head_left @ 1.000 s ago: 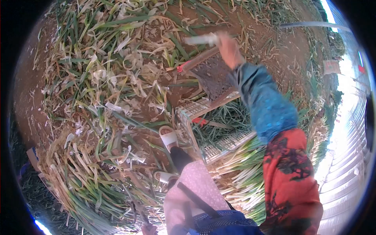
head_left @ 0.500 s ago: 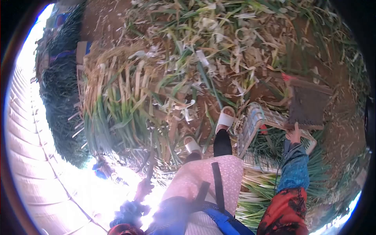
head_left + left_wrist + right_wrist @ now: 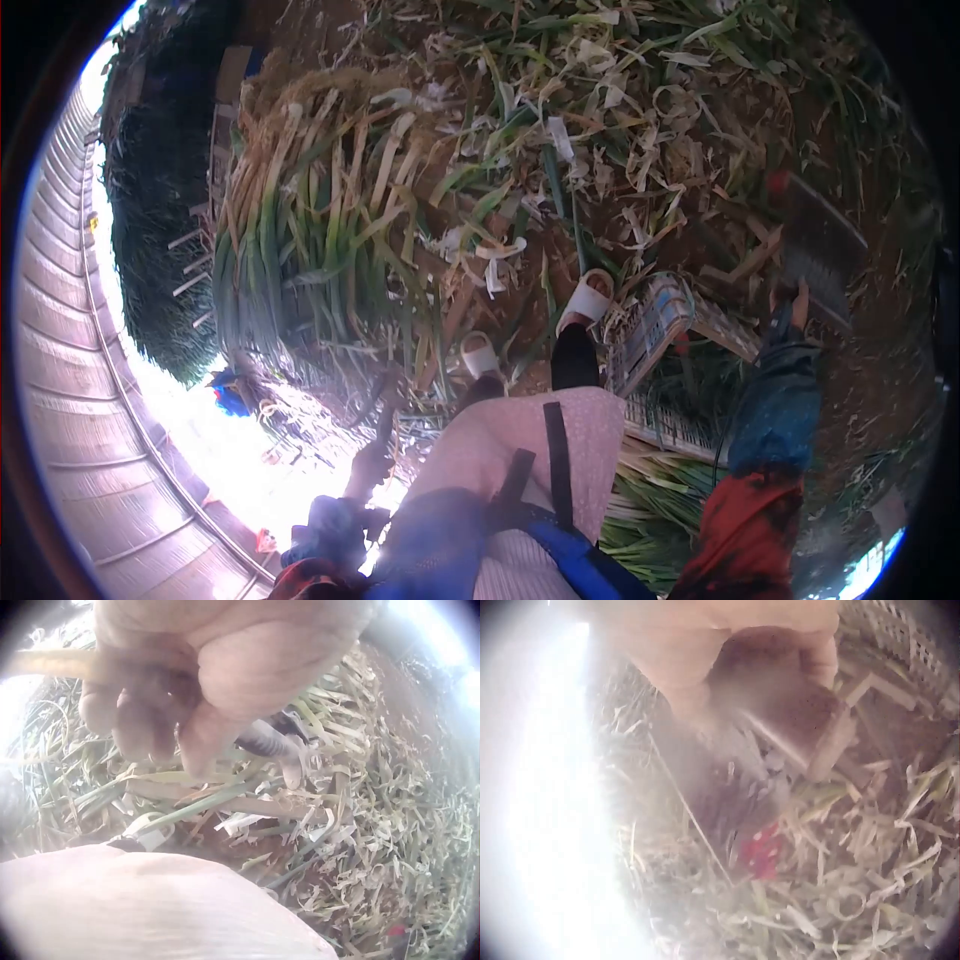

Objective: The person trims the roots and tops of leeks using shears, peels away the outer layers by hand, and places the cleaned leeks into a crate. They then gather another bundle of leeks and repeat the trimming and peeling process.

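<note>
My right hand [image 3: 787,300] reaches out past the white crate [image 3: 655,320] and grips the near edge of a brown board [image 3: 825,262] lying on the soil. In the right wrist view its thumb and fingers [image 3: 819,656] curl over that board [image 3: 784,712]. My left hand [image 3: 368,466] hangs low beside my pink-trousered leg, gripping a thin tool [image 3: 385,412]. Seen from the left wrist, the fingers [image 3: 142,724] wrap a pale handle [image 3: 41,664], and a grey metal part [image 3: 262,739] sticks out the other side.
A big heap of green onions [image 3: 300,230] lies at the left, with peeled skins [image 3: 620,120] strewn over the soil. More onions [image 3: 650,500] lie beside the crate. My feet wear white sandals [image 3: 585,300]. A small red object [image 3: 761,851] lies by the board.
One second ago my right hand was raised with a white stalk; it dropped to the board and stays there. My head has swung left toward the onion heap.
</note>
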